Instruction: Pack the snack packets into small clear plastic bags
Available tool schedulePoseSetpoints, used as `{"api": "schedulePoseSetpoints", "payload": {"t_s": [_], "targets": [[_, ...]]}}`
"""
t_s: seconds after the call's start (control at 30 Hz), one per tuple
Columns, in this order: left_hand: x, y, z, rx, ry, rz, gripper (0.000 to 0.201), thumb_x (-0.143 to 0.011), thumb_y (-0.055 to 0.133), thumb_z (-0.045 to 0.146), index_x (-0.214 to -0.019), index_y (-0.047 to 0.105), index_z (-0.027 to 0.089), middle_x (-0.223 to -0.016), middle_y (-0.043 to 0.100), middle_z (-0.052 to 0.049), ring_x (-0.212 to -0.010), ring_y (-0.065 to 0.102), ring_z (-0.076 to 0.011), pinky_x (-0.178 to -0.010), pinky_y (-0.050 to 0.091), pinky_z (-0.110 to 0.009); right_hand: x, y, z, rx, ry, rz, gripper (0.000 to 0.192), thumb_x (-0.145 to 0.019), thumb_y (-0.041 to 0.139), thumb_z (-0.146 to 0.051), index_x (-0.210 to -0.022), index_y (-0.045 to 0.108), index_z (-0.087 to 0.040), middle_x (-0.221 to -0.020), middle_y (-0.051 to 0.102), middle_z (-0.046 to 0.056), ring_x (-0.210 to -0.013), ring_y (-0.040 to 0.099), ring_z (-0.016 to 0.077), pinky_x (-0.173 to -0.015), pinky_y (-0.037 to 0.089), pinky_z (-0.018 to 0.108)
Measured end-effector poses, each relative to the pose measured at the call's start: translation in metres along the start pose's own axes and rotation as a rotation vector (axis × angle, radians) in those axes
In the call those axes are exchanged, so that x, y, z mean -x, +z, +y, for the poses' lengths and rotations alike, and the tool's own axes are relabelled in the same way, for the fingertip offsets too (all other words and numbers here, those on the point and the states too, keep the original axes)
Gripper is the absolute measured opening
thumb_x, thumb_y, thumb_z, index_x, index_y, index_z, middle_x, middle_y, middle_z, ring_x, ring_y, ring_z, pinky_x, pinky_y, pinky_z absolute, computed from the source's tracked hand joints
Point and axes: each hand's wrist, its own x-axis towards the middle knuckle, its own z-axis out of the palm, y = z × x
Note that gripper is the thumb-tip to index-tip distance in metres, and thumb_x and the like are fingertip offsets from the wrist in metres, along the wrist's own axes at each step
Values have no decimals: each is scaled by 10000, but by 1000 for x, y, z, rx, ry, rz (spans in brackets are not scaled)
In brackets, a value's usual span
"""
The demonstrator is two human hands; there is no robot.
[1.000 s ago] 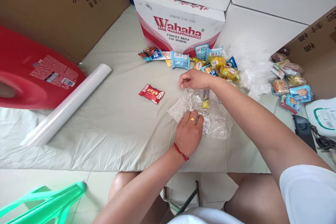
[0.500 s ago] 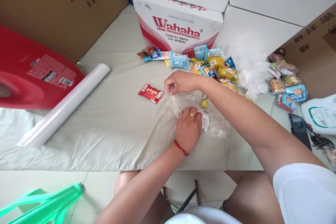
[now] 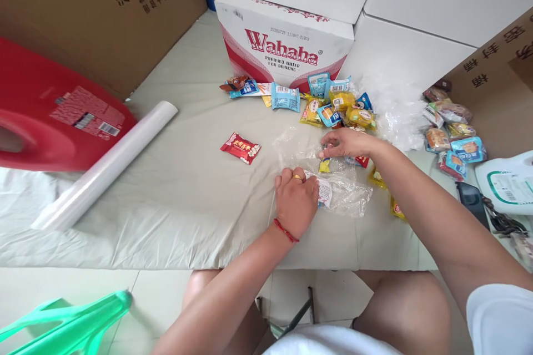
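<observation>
While the big cardboard box (image 3: 104,5) and the red plastic container (image 3: 50,116) fill the left side, a white Wahaha carton (image 3: 287,39) stands at the back of the pale cloth-covered table (image 3: 187,205), with a roll of clear film (image 3: 104,166) lying slantwise before the container. Snack packets (image 3: 328,105) are heaped just in front of the carton, a second heap (image 3: 453,133) lies well apart at the right, and a lone red packet (image 3: 240,147) sits by itself. Mid-table lies a clear plastic bag (image 3: 345,194), crumpled and flat on the cloth. The left hand (image 3: 296,199) presses down on the bag's near edge, fingers curled over it; the right hand (image 3: 345,143) rests at the bag's far side, fingertips closed on something there — whether film or a small yellow packet (image 3: 325,165) I cannot tell. The likely trouble: the film is thin and slack, so the mouth could fold shut or slip from under the left hand — and the packet would then catch on the edge.
</observation>
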Motion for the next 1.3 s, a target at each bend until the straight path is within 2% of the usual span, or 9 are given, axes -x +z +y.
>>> {"api": "schedulePoseSetpoints", "payload": {"t_s": [0.13,0.27,0.53,0.7,0.8,0.9,1.07,1.2,1.3], "targets": [[-2,1,1,-33,21,0,171,-940,621,250,-825,749,244,-809,632,-89,-854,493,-272,-690,290,-404,5,8,1,-49,-141,-14,294,-754,747,-463,-859,670,-199,-879,710,25,-813,630,188,-695,447,257],[-2,3,1,-33,23,0,149,-922,642,237,-812,741,247,-800,628,-82,-849,485,-271,-693,283,-399,15,9,-2,-72,-278,84,167,-769,687,-344,-788,606,-200,-859,653,23,-808,584,180,-711,432,260],[0,4,0,1,24,1,154,-928,630,245,-843,758,242,-744,654,-64,-826,514,-263,-700,309,-392,61,36,-18,-180,-280,60,379,-890,587,-320,-1225,721,-206,-632,527,-49,-571,488,127,-592,382,241],[-2,-2,-14,232,-42,-118,262,-894,605,184,-660,719,209,-663,627,-53,-770,525,-225,-709,365,-369,86,93,-27,-191,-449,92,598,-965,479,-257,-1561,440,-262,-1051,731,64,-929,691,218,-811,538,328],[-7,-6,-32,657,-205,-242,209,-857,600,189,-709,748,203,-663,638,-17,-719,552,-175,-721,427,-326,92,121,-26,-138,-501,220,657,-1005,422,-251,-1635,249,-325,-1303,672,98,-1144,657,248,-931,547,397],[-14,-11,-55,926,-496,-232,245,-804,650,308,-969,776,178,-641,606,23,-620,524,-140,-621,419,-276,95,132,-29,77,-444,206,625,-1015,392,-218,-1624,291,-317,-1130,687,111,-936,671,251,-789,565,371],[-32,-22,-84,643,-694,96,352,-878,557,456,-1011,723,175,-865,678,-44,-825,607,-199,-760,469,-313,99,128,-42,373,-330,90,626,-988,410,-123,-1598,379,-264,-991,614,90,-785,592,210,-660,475,289],[-38,-29,-80,576,-712,3,550,-981,342,615,-1148,655,195,-1037,713,-110,-1057,645,-284,-911,465,-377,99,126,-41,329,-346,73,619,-998,406,-119,-1598,378,-269,-979,588,75,-803,575,197,-698,464,281],[-37,-33,-70,427,-701,-163,630,-855,581,658,-1266,587,181,-1100,715,-135,-1181,618,-341,-960,440,-398,98,126,-36,246,-370,92,588,-1016,390,-139,-1585,402,-285,-992,583,73,-828,578,195,-747,477,290]]}}
